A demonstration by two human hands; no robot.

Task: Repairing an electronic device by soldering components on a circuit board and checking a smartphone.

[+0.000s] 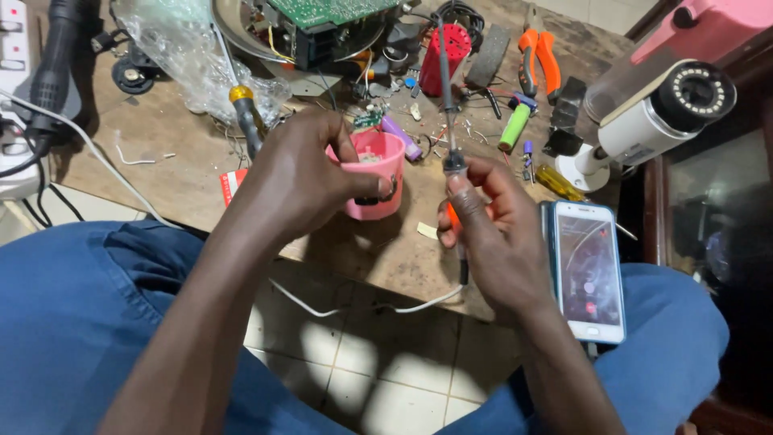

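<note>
Pink plastic cup-shaped housing (374, 173) held above the near edge of the worn wooden bench (161, 153), gripped by the left hand (302, 181), fingers wrapped round its side, thumb at the rim. Right hand (491, 234) closed round a soldering iron (448, 105), shaft pointing up and away (tip lost among clutter). White cord (354, 308) trails below. Smartphone (589, 270) rests on the right knee, screen lit. White security camera (656, 113) stands at bench's right; orange pliers (538, 56) behind
</note>
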